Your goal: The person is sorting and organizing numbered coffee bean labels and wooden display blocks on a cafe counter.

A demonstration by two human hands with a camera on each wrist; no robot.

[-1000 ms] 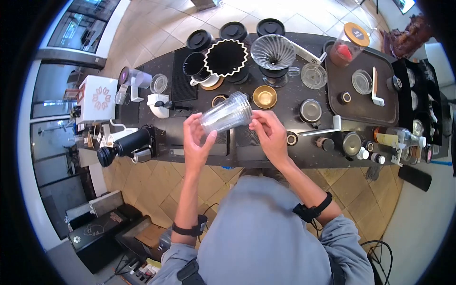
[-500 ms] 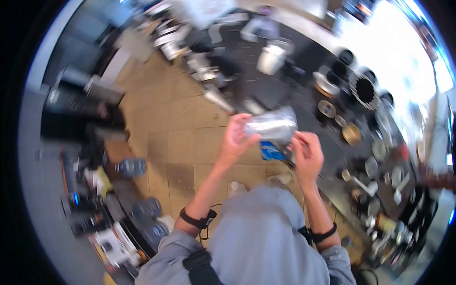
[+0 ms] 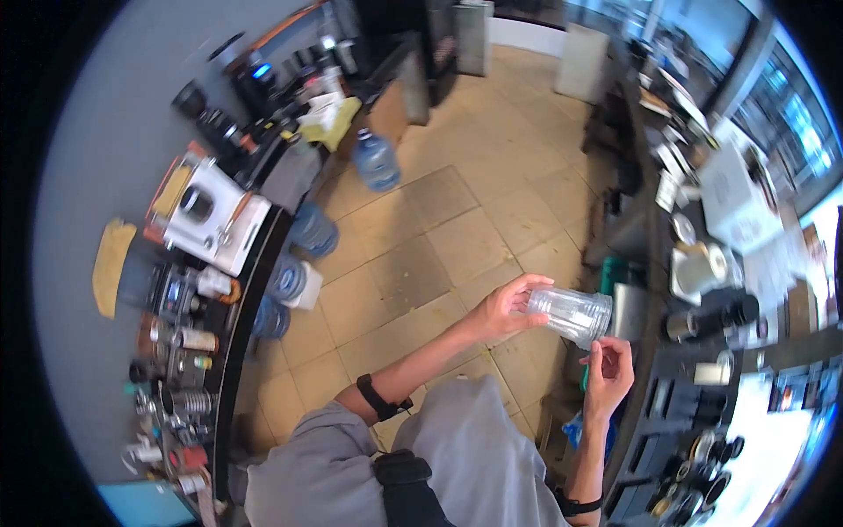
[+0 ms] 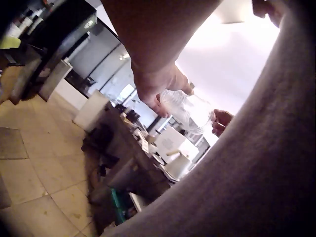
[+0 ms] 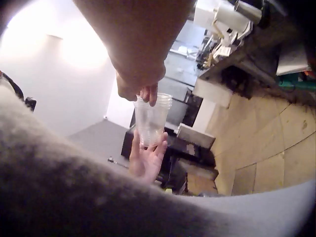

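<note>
Left hand (image 3: 502,309) grip curled around base of clear plastic cup (image 3: 571,314), held sideways, empty. Right hand (image 3: 608,369) fingertips pinch its rim, above tiled floor (image 3: 421,237).

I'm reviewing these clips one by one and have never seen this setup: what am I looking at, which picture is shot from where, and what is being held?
No machine here: a person works with bare hands and wears three cameras. The big round picture comes from the head and looks down on grey sleeves, a tiled floor and dark counters on both sides. The other two come from the wrists, so each is half filled by that arm.

The left hand grips the closed end of a clear plastic cup, which lies sideways in the air over the floor. The right hand touches its open rim with the fingertips; the right wrist view shows this best.

Blue water bottles stand on the floor, and coffee gear crowds the left counter.
</note>
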